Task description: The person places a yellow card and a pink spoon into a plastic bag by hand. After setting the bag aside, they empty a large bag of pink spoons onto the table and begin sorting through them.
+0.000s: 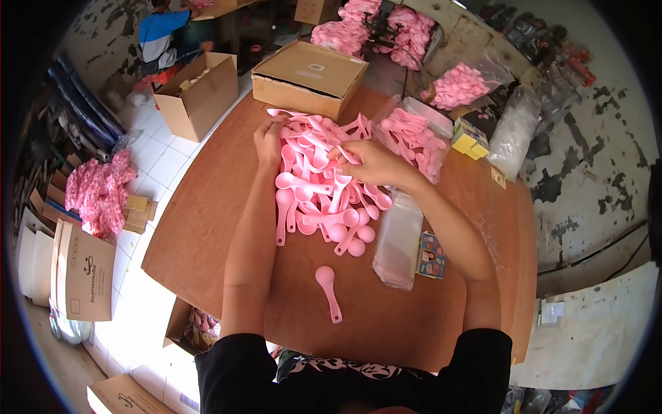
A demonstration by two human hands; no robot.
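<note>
Pink plastic spoons lie in a loose heap on the brown table. My left hand is at the heap's far left edge, its fingers curled beside a spoon; whether they grip it is hidden. Over the right part of the heap, my right hand pinches a pink spoon between thumb and fingers. One single spoon lies apart, close to my body. A stack of clear plastic bags rests right of the heap, with a small printed card box beside it.
A closed cardboard box stands at the table's far edge. Bagged spoons and yellow boxes sit at the right. An open carton is on the tiled floor, near a person in blue. More cartons stand left.
</note>
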